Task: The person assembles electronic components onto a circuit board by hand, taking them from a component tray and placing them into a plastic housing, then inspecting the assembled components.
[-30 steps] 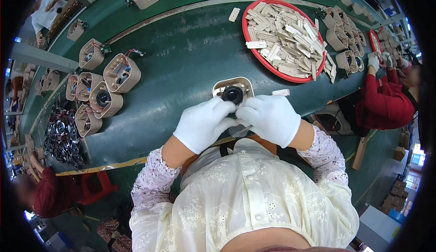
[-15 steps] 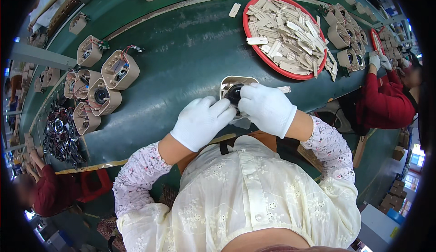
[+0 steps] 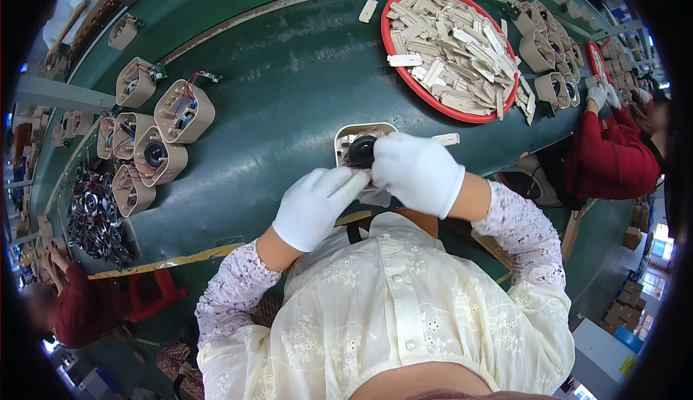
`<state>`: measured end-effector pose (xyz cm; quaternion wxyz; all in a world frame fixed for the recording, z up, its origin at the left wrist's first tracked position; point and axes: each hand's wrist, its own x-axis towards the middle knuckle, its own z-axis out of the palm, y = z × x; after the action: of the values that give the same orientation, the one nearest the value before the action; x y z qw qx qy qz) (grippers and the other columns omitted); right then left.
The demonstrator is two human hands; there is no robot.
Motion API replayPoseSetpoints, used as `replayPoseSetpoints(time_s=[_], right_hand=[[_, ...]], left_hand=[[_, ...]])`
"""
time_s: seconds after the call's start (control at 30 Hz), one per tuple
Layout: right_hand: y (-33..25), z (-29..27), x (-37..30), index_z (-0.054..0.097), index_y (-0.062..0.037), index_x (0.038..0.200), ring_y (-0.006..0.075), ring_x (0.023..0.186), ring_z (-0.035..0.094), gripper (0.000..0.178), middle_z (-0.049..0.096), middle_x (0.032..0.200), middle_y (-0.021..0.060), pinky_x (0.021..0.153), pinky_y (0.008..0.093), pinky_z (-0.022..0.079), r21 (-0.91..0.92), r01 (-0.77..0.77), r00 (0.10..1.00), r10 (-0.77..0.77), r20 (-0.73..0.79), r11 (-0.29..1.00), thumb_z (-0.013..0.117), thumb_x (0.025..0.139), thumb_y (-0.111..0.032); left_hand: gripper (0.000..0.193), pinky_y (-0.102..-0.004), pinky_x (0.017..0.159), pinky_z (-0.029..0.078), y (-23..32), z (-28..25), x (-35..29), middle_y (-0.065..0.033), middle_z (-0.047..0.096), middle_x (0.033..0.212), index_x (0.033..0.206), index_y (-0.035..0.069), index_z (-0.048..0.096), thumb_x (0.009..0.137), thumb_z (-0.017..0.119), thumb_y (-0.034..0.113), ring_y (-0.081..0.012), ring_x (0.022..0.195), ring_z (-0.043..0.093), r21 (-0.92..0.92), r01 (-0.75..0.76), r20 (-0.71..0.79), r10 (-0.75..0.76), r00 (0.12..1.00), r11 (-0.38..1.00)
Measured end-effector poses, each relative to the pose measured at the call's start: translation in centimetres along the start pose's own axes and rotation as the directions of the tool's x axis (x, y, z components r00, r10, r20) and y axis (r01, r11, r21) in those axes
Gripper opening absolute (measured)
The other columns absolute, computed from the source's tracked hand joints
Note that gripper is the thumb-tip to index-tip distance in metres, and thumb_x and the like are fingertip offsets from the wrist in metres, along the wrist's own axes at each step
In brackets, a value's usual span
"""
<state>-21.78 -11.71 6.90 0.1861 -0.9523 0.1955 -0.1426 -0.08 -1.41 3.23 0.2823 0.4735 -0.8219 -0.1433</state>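
Two white-gloved hands meet over a beige housing (image 3: 355,140) that lies on the green bench (image 3: 289,90), close to its near edge. The housing has a rounded shell with a black round part set in its open face. The right hand (image 3: 419,173) lies over the near right side of the housing, its fingers curled down onto it, clamped on the shell. The left hand (image 3: 314,205) comes in from the near left, its fingertips pressed together against the housing's near rim, just beside the black part; whether they pinch something small there cannot be told.

Just right of the housing, a small pale strip (image 3: 446,139) lies on the bench. Beyond the housing and to its right sits a red round tray (image 3: 404,82) heaped with pale flat pieces. Well to the left of the housing stands a cluster of like beige housings (image 3: 155,137) with wires showing, and farther left of those a pile of dark metal rings (image 3: 90,220). Far right of the housing, a person in a red sleeve (image 3: 613,162) works with gloved hands at more shells beyond the tray.
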Motion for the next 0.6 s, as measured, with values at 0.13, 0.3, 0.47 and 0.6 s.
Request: replayPoseSetpoints(time_s=[0.13,0.3,0.47,0.6], right_hand=[[-0.2,-1.4,-0.4,0.071,-0.0037,0.094,0.0256,0.083,0.065,0.011,0.067,0.093,0.0083,0.070,0.0366,0.053,0.535,-0.061,0.982,0.145,-0.118,0.843,0.069,0.083,-0.006],[-2.7,-0.9,-0.6,0.072,0.0031,0.106,0.0110,0.072,0.060,0.020,0.070,0.092,0.0075,0.065,0.0265,0.048,0.958,0.058,0.859,0.475,-0.191,0.281,0.059,0.099,-0.011],[-3.6,-0.8,0.4,0.072,0.0037,0.105,0.0069,0.065,0.053,0.027,0.066,0.085,0.0048,0.061,0.0225,0.042,0.942,-0.031,0.822,0.544,-0.167,0.335,0.056,0.104,-0.018],[-2.9,1.4,0.1,0.069,0.0045,0.102,0.0070,0.060,0.049,0.030,0.064,0.079,0.0045,0.057,0.0244,0.040,0.936,0.021,0.843,0.496,-0.206,0.352,0.057,0.105,-0.023]], left_hand=[[0.036,-0.0361,0.074,0.056,0.9,-0.2,0.1,-0.0043,0.065,0.108,0.120,0.012,0.067,0.085,0.062,0.007,-0.0248,0.088,0.065,0.072,0.048,0.023,-0.050,0.999,0.996],[0.031,-0.0358,0.072,0.056,1.3,0.4,0.9,-0.0037,0.066,0.106,0.114,0.012,0.070,0.084,0.064,0.009,-0.0239,0.089,0.067,0.045,0.069,-0.005,-0.069,0.998,0.997],[0.028,-0.0354,0.069,0.055,1.0,1.0,0.6,-0.0027,0.066,0.104,0.111,0.013,0.069,0.084,0.065,0.010,-0.0228,0.085,0.067,0.016,0.053,-0.075,-0.052,0.996,0.998],[0.028,-0.0351,0.068,0.055,0.7,1.1,0.8,-0.0026,0.065,0.103,0.110,0.013,0.069,0.083,0.066,0.011,-0.0225,0.085,0.067,0.016,0.047,-0.064,-0.045,0.997,0.999]])
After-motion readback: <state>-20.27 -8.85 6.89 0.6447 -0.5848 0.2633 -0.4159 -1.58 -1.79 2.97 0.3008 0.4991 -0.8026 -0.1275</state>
